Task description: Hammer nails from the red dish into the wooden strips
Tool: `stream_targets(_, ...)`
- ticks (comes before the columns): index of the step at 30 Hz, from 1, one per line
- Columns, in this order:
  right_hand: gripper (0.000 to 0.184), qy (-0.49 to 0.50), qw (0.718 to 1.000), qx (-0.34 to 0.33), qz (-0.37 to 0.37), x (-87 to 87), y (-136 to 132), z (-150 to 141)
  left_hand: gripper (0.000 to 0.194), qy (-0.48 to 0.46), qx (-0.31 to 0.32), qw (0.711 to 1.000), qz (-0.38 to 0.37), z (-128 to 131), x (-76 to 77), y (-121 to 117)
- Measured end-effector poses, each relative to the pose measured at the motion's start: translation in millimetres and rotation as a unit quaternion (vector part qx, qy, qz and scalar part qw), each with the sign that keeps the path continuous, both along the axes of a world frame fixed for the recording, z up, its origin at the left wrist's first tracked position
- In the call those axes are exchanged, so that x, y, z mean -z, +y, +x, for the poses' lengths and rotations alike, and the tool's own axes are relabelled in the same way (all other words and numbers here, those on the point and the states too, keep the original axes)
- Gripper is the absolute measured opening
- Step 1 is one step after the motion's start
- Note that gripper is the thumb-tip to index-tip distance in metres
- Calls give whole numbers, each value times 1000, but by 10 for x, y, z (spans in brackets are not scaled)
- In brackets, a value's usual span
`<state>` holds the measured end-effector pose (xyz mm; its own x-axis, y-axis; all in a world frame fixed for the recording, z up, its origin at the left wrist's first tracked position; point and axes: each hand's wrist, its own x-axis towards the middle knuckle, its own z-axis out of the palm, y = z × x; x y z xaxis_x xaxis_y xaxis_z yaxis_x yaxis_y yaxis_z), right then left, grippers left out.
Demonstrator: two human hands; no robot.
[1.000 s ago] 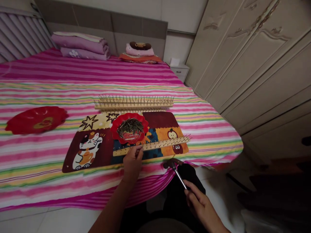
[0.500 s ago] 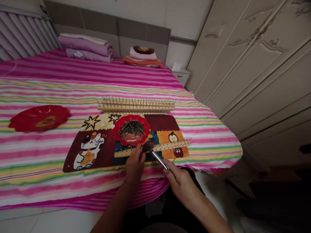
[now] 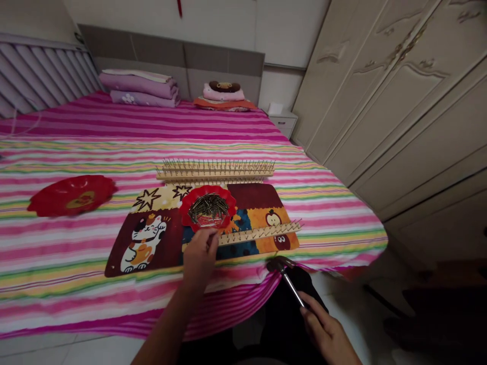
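My right hand (image 3: 323,327) grips a hammer (image 3: 292,286) by the lower handle. The dark hammer head is by the bed's front edge, apart from the wood. My left hand (image 3: 201,251) is closed with fingertips together over the left part of a narrow wooden strip (image 3: 262,232); what they hold, if anything, is hidden. Nails stand in a row along the strip's visible part, leaning toward its right end. Just beyond my left fingers sits a red scalloped bowl (image 3: 186,213) of loose nails (image 3: 211,207). Strip and bowl rest on a patterned mat (image 3: 173,243) with a cat picture.
Several wooden strips (image 3: 216,175) bristling with nails lie behind the mat. A red oval plate (image 3: 72,195) is on the striped bed sheet (image 3: 68,248) at left. Folded bedding (image 3: 139,86) is stacked by the headboard, and a tall wardrobe (image 3: 380,111) stands at right.
The hammer has swung away from the strip, down and to the right with my right hand. My left hand has shifted slightly left and up toward the bowl. The view has tilted slightly.
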<state>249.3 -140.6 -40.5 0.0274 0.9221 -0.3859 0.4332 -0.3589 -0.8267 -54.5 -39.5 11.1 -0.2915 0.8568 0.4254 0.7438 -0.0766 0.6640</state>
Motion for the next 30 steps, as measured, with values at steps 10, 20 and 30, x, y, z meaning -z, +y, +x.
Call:
stream_targets(10, 65, 45, 996, 52, -65, 42, 42, -25, 9, 267, 74, 925, -260, -207, -355, 939)
stream_targets(20, 65, 76, 993, 51, -74, 125, 33, 5, 10, 257, 107, 920, -274, -220, -375, 1060)
stream_targets(30, 57, 61, 996, 49, -52, 80, 38, -33, 32, -283, 112, 941, -150, -262, -594, 443)
